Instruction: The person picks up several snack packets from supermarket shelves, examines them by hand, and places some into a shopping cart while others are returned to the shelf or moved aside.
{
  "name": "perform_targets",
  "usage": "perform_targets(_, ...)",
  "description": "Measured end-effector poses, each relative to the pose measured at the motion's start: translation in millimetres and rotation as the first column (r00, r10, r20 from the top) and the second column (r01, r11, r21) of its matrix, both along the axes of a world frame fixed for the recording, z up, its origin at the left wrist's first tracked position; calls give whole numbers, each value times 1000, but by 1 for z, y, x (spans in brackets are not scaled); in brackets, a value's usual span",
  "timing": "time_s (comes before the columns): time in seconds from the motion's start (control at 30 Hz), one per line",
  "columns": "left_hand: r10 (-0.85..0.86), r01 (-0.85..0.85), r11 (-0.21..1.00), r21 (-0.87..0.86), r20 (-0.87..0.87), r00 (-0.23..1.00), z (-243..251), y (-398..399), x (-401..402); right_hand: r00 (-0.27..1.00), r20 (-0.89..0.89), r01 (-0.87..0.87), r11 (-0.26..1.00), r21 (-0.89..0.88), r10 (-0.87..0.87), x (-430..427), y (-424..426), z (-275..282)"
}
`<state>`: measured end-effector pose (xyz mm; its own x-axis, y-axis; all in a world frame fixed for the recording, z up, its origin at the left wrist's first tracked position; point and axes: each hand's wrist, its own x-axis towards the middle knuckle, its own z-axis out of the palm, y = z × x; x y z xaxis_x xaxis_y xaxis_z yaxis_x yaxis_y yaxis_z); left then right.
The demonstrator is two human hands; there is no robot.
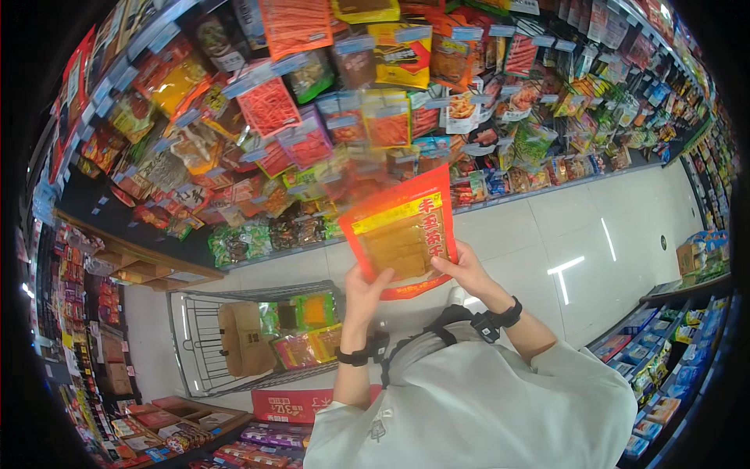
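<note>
Between both hands I hold a flat red-edged plastic food packet (395, 240), its clear window showing brown slabs that look like dried tofu. My left hand (366, 290) grips its lower left edge, thumb on the front. At the lower right edge, my right hand (466, 269) pinches it the same way. The packet bears large red writing and a yellow band. Beyond it rises a shelf rack of hanging snack packets, such as a yellow bag (402, 55) and a packet of red strips (268, 105).
To my left stands a wire shopping cart (196, 343) holding a brown bag (241, 340), green packets (313, 311) and yellow-and-pink packets (307, 347). Pale floor tiles (527, 246) run along the rack. Low shelves (662, 363) of packaged goods stand behind me on the right.
</note>
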<state>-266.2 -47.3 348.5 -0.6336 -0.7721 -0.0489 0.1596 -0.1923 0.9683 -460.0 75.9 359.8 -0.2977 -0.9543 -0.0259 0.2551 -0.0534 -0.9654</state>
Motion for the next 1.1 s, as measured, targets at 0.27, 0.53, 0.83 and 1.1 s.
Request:
perform_targets(0.27,139,-132,936,-327,0,990,33,33,-124,825,-452,308,940,-146,-341,-92,22,32)
perform_targets(0.53,87,-1,963,270,-305,948,53,51,-203,409,-891,-190,937,-294,-197,-144,41,75)
perform_targets(0.83,75,-66,985,162,-48,996,49,59,-246,551,-798,-37,948,-316,-245,-189,44,78)
perform_targets(1.1,-344,430,641,-636,263,901,104,44,-245,444,-696,141,812,-567,-564,-198,5,72)
